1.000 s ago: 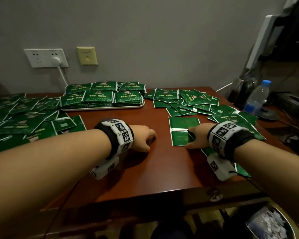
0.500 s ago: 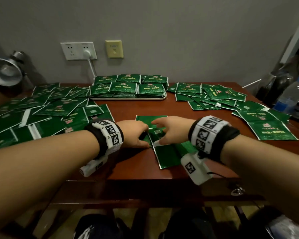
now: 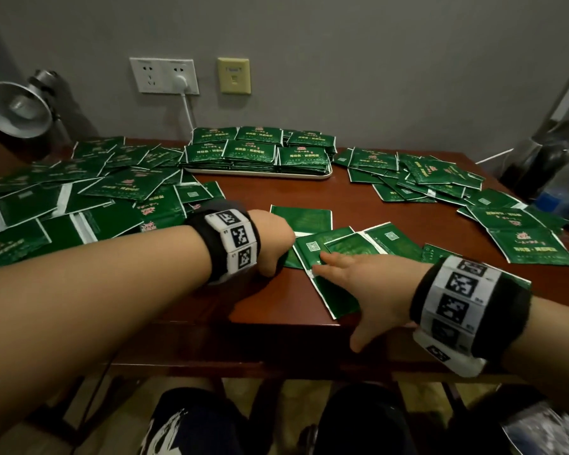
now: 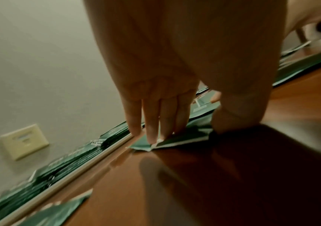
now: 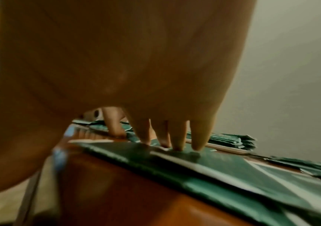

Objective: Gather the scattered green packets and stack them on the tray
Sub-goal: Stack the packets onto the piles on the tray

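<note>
Green packets [image 3: 340,246] beneath outstretched fingers of left hand [image 3: 270,242] and right hand [image 3: 370,287]

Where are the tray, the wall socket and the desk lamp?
tray [image 3: 260,175]: head view, on its pale front rim.
wall socket [image 3: 164,76]: head view, middle of the white plate.
desk lamp [image 3: 17,110]: head view, inside of the metal shade.
</note>
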Available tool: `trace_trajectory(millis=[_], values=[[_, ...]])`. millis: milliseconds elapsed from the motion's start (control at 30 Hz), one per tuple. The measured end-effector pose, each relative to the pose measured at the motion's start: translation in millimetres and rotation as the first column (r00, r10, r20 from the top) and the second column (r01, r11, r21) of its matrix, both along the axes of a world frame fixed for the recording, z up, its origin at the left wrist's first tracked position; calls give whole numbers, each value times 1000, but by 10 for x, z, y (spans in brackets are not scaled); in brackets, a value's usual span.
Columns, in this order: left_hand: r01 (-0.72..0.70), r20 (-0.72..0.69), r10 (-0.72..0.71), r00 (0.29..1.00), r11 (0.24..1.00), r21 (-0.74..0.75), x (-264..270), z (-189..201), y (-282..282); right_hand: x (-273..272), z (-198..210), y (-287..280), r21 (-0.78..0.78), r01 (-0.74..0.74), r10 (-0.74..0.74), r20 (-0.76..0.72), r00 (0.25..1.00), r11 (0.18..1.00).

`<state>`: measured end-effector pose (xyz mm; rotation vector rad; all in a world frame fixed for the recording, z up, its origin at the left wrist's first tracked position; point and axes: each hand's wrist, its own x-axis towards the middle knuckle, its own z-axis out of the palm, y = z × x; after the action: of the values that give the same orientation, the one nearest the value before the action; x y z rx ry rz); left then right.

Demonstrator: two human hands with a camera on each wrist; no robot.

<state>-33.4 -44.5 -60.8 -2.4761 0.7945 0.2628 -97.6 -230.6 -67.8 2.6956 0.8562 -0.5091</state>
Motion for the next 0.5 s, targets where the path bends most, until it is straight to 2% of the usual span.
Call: trace_trajectory(millis=[67,167,333,433,500], values=[[4,5,-4,1000,999,53,-22,0,-49,-74,-33,22,-65,-51,56,70,996,997],[0,26,-1,1000,999,41,-41,-55,-28,-85,-33,5,-79,-85,93,100,991,993],[-60,51,64,997,995,-77,-17,-143,64,-99,102,-48,13,-121,117,182,976,993],[-84,6,85,996,990,-118,15,-121,159,-19,139,-67,58,-74,60,208,976,996],[-96,-46,88,995,970,-224,22,-76,281,78,193,-56,135,-35,1,241,971,990]])
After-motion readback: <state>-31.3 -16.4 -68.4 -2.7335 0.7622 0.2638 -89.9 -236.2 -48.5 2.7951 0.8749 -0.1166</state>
